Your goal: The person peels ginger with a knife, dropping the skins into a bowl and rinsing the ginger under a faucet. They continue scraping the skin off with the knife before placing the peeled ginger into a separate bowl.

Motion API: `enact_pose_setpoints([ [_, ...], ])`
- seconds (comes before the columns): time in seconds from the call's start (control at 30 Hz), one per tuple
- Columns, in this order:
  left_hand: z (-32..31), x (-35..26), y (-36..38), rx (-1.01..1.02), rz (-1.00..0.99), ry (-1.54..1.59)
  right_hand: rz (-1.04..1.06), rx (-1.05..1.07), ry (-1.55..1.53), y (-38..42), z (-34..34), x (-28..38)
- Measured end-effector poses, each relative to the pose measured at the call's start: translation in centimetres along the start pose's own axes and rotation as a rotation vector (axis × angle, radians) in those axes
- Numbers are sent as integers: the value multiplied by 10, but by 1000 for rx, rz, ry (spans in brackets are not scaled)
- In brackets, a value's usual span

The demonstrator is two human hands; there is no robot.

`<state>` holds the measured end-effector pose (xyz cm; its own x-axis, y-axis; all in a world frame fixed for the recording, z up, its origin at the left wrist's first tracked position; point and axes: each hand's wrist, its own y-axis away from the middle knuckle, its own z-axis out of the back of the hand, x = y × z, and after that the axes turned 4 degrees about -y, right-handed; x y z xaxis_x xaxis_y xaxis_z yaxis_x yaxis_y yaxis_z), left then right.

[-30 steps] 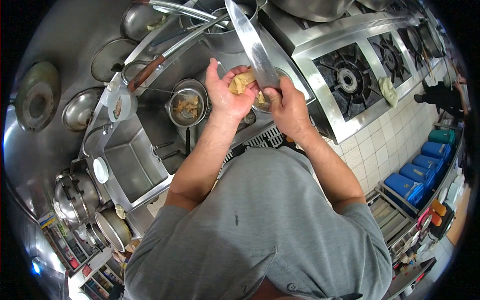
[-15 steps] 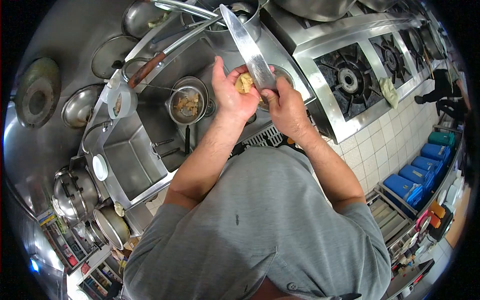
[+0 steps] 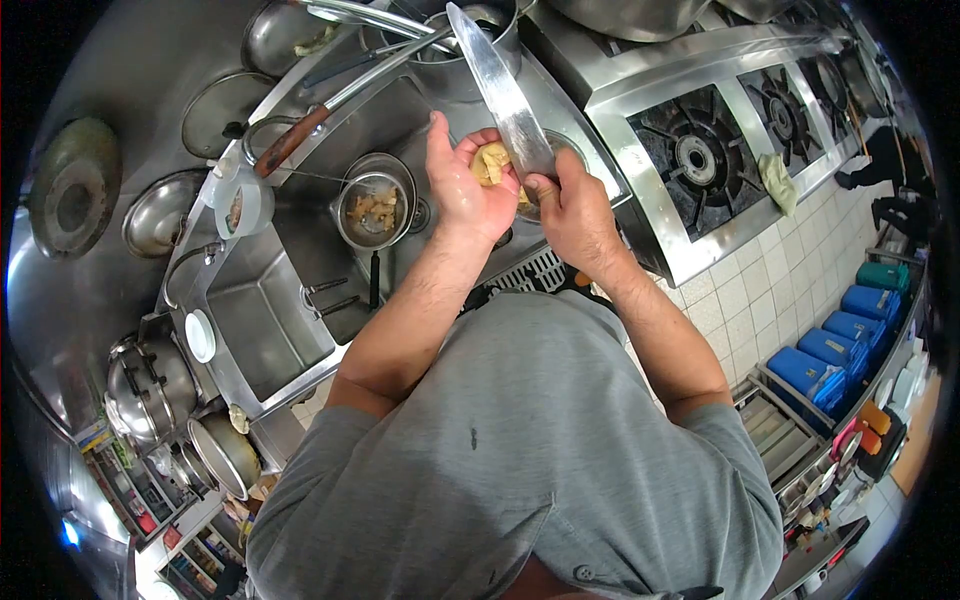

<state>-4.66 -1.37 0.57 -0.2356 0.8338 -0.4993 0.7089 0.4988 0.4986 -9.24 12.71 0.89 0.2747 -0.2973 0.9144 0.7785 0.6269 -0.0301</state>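
Observation:
My left hand (image 3: 468, 195) is palm up with its fingers curled round a pale yellow, knobbly piece of ginger (image 3: 489, 164), by its look peeled. In my right hand (image 3: 577, 214) is a large kitchen knife (image 3: 503, 90); its broad blade points up and away, and the base of the blade is beside the ginger. My right fingers hide the handle. Beneath the hands, a round metal bowl (image 3: 572, 146) is partly covered and holds some yellow pieces. To the left, a strainer (image 3: 348, 222) with brownish scraps rests over a pot in the sink.
A wooden-handled utensil (image 3: 290, 140) lies across the sink's far side, near a large pot (image 3: 455, 75). A gas stove (image 3: 655, 235) stands to the right with a cloth (image 3: 777, 186) on its edge. Blue bins (image 3: 808, 375) line the right. A person's dark-clothed leg (image 3: 885, 165) shows far right.
The knife has shifted slightly to the right, and more of the ginger's surface shows in my left hand. The other person's foot at far right has moved a little.

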Motion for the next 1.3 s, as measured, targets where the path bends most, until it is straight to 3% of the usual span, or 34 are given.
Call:
enact_pose_setpoints([
  [0.3, -15, -4, 7, 37, 22, -2, 73, -35, -12, -3, -4, -1],
  [0.63, -15, -5, -1, -43, -22, 5, 1, -47, 47, -12, 6, 0],
  [0.73, -26, -5, 5, -35, 54, 6, 86, -44, -6, -10, -1, -1],
  [0.9, -14, -6, -6, 59, 36, -73, -117, 94, -159, -13, 1, -6],
  [1.3, -11, -12, -11, 110, 57, -212, -60, 198, -166, -15, 3, -11],
])
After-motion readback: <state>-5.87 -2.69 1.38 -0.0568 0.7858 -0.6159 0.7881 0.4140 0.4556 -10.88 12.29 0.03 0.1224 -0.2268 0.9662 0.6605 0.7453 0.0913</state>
